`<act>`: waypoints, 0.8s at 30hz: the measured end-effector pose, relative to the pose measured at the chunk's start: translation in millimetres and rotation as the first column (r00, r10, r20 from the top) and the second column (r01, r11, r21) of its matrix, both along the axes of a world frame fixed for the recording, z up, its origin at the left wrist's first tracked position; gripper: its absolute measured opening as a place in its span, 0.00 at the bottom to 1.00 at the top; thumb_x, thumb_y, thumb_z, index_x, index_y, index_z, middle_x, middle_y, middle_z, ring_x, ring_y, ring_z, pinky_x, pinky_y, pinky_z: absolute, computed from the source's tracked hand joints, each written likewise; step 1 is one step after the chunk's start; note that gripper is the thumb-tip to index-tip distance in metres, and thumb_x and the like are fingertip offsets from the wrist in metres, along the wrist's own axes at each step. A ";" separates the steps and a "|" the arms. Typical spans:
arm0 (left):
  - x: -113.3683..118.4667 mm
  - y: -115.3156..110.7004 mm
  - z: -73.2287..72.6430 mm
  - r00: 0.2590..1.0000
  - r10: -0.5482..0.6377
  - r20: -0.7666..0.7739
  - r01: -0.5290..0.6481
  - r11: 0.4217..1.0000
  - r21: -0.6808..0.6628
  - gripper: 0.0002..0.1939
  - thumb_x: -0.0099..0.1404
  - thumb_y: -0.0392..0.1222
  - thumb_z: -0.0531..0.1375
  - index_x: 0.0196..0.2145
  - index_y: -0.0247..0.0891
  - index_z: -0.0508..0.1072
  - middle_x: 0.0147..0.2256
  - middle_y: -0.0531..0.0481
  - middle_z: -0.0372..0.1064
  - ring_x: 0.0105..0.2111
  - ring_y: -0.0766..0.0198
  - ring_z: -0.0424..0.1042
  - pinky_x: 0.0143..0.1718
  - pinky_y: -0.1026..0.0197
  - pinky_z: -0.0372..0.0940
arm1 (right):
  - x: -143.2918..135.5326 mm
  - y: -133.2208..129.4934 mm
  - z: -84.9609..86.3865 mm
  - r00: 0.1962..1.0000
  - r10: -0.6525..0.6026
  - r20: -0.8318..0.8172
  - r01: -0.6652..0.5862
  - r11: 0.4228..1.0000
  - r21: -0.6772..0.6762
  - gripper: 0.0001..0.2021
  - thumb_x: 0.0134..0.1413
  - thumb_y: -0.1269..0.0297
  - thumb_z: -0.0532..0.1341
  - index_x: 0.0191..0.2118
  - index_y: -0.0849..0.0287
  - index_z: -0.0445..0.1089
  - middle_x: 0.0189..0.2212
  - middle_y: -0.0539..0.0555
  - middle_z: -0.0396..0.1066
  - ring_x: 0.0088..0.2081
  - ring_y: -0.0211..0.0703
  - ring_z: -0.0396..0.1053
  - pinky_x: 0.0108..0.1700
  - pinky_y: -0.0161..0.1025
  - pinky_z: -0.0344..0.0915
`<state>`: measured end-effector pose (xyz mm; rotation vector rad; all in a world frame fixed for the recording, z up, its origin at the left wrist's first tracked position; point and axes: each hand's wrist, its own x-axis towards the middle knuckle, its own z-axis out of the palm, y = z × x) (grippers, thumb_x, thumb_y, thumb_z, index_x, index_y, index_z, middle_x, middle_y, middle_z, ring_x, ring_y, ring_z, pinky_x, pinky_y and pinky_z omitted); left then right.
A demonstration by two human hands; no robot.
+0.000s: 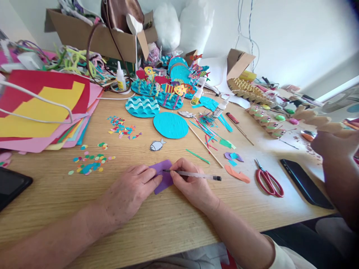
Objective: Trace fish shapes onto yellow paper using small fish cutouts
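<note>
A small purple paper point(165, 181) lies on the table between my hands. My left hand point(131, 188) presses on its left part, fingers together and curled over the edge. My right hand point(192, 185) pinches a pen point(196, 174), whose dark tip touches the purple paper. Just beyond the paper is a small white paper fish point(157, 145) with a dark outline. Further off lies a blue oval point(171, 125), and a wavy-patterned blue oval point(142, 107) is beside it at the upper left.
Red-handled scissors point(269, 182) and a black phone point(307, 183) lie at the right, near another person's arm point(338, 175). Confetti dots point(94, 162) and stacked coloured paper point(42, 108) are at the left. Glue bottles point(220, 107) and a thin stick point(206, 145) lie beyond my right hand.
</note>
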<state>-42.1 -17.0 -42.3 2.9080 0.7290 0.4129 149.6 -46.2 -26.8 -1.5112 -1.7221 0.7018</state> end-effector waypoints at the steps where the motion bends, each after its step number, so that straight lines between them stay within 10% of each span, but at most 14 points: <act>1: 0.4 0.2 0.4 1.000 -0.002 0.000 0.002 1.000 0.000 0.16 0.67 0.32 0.45 0.50 0.38 0.63 0.42 0.47 0.64 0.40 0.57 0.61 0.41 0.51 0.62 | 0.0 0.0 0.5 1.000 0.001 0.000 -0.001 1.000 -0.002 0.04 0.47 0.72 0.55 0.25 0.59 0.62 0.18 0.45 0.61 0.21 0.32 0.57 0.24 0.30 0.53; 24: 1.0 -0.3 1.8 1.000 0.006 0.002 -0.006 1.000 0.008 0.15 0.66 0.32 0.47 0.48 0.37 0.65 0.41 0.47 0.64 0.39 0.57 0.62 0.41 0.52 0.62 | 1.0 -0.5 -0.2 0.999 -0.007 -0.038 0.006 1.000 -0.026 0.04 0.47 0.71 0.54 0.25 0.59 0.62 0.18 0.46 0.61 0.21 0.32 0.56 0.23 0.30 0.52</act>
